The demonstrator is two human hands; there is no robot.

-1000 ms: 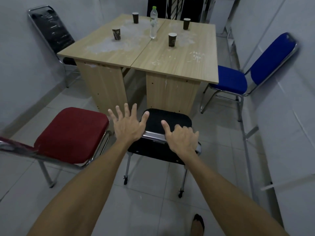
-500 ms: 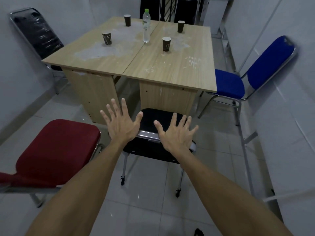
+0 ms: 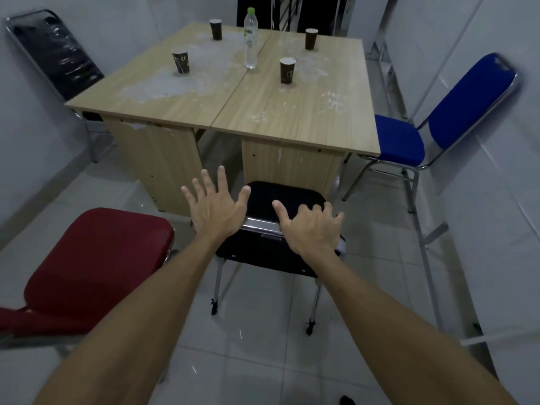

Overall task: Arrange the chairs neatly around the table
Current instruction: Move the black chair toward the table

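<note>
**Head view: both hands at the back of the black chair**

Head camera looks down two bare forearms toward a wooden counter (image 3: 292, 112) made of two tops pushed together. The black chair (image 3: 280, 200) stands at the counter's near edge, its seat facing the counter's panel legs and its chrome-topped backrest nearest the person. The left hand (image 3: 217, 210) has its fingers spread wide and straight, palm down over the backrest's left end; whether it touches cannot be told. The right hand (image 3: 312, 229) rests on the backrest's right part, fingers curled over the top rail, thumb stretched out to the left.

A red chair (image 3: 96, 264) sits just left of the black one, angled away from the counter. A blue chair (image 3: 400, 141) stands at the counter's right side, its back near the wall. Another black chair (image 3: 55, 54), wrapped in plastic, stands at the left side.

On the counter are four dark paper cups (image 3: 287, 70) and a clear water bottle (image 3: 250, 42) with a green cap.
</note>
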